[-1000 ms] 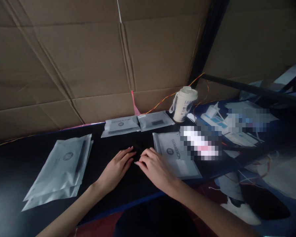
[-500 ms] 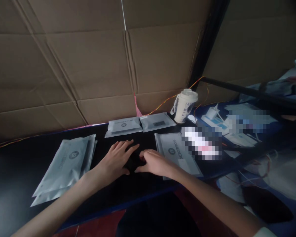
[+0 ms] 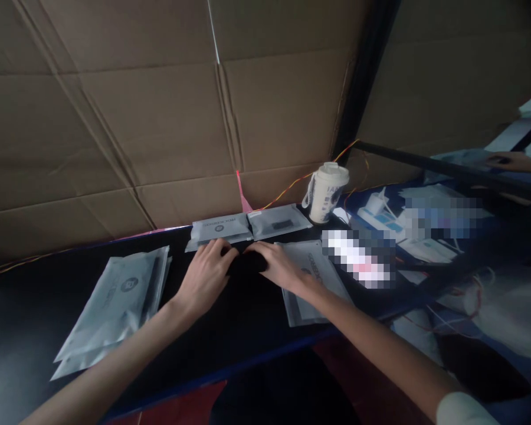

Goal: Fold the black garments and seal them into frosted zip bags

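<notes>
My left hand and my right hand are closed around the two ends of a dark item over the black tabletop. Its shape is hard to make out against the table. Just beyond my hands lie two frosted zip bags side by side. Under my right wrist is another frosted bag, partly covered by my forearm. Two overlapping frosted bags with a round logo rest to the left of my left forearm.
A lidded white cup stands at the back right, near a pixelated bright object. Cardboard rises behind the table. Beyond a dark bar are a power strip, cables, bags and another person's hand.
Both hands have moved forward toward the back bags. My left fingers, spread before, are now curled on the dark item. The view has shifted slightly.
</notes>
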{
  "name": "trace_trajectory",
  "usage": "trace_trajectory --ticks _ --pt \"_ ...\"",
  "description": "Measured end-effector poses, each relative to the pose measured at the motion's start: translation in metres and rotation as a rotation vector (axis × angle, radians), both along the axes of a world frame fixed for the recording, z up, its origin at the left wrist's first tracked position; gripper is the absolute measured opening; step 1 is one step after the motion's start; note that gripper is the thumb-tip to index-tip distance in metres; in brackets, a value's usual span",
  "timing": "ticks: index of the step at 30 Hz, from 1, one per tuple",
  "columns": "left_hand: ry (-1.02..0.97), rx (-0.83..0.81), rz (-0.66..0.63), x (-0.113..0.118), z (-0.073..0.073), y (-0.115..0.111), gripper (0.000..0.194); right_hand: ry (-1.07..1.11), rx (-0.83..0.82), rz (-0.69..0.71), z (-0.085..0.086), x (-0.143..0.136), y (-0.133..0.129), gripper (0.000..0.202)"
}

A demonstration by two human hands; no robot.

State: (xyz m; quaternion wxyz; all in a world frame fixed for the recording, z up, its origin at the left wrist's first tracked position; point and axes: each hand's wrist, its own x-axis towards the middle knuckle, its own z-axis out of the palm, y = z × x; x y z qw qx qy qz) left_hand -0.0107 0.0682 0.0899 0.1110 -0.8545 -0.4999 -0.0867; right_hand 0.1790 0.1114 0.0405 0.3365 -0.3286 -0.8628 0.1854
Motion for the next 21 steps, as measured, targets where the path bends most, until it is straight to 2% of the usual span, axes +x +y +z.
trace_trajectory --ticks 2,5,8,10,11,15,17,19,21 --pt "-0.019 0.043 0.035 -0.001 -0.023 -0.013 0.048 -0.157 0.141 0.05 -0.005 -0.002 -0.001 0.037" --pt "-0.042 0.085 0.056 -0.003 -0.058 -0.031 0.063 -0.382 0.329 0.124 -0.013 -0.006 -0.012 0.032" --pt "-0.051 0.043 0.039 -0.006 -0.079 -0.044 0.072 -0.445 0.422 0.163 -0.018 -0.007 -0.024 0.027" --pt "-0.06 -0.003 0.023 -0.008 -0.086 -0.049 0.073 -0.412 0.39 0.123 -0.016 -0.002 -0.031 0.03" --pt "-0.066 -0.022 0.018 -0.009 -0.087 -0.05 0.073 -0.39 0.348 0.057 -0.015 0.002 -0.034 0.034" --pt "-0.102 -0.074 0.012 -0.01 -0.091 -0.052 0.074 -0.435 0.104 -0.45 -0.004 0.022 -0.047 0.036" --pt "-0.129 -0.092 0.018 -0.009 -0.092 -0.052 0.076 -0.54 -0.028 -0.637 0.001 0.027 -0.051 0.035" --pt "-0.17 -0.113 0.021 -0.009 -0.091 -0.053 0.076 -0.635 -0.14 -0.679 0.005 0.026 -0.053 0.034" --pt "-0.242 -0.145 0.022 -0.009 -0.089 -0.053 0.077 -0.687 -0.207 -0.631 0.009 0.022 -0.054 0.022"
